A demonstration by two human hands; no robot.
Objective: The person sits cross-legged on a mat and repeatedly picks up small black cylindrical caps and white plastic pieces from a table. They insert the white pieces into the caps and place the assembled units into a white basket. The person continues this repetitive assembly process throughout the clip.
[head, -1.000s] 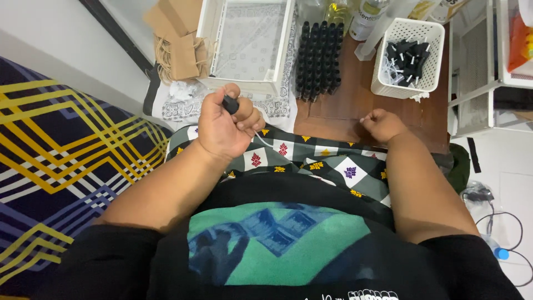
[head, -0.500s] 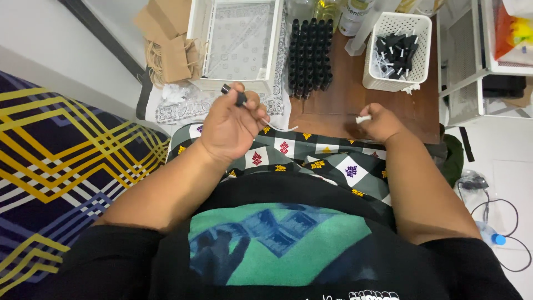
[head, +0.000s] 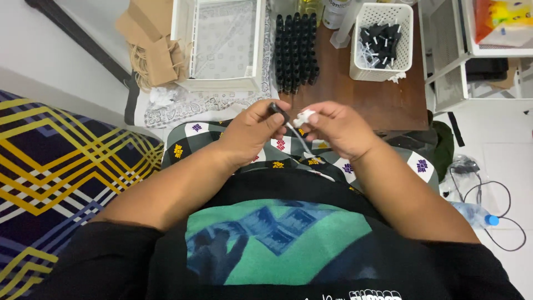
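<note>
Over checkered cloth (head: 288,150), hands (head: 252,133) (head: 338,130) pinch a small black bottle (head: 277,111) between them.

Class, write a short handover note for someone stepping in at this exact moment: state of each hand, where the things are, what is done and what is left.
Left hand: pinches a small black cap with a thin tube hanging from it.
Right hand: pinches a small white piece, close to the cap.
Both are held above the lap, in front of the brown table.
On the table: rows of black bottles standing together; white basket with more black caps.
Done: cap and white piece picked up.
Left: the two are not yet clearly joined.
</note>
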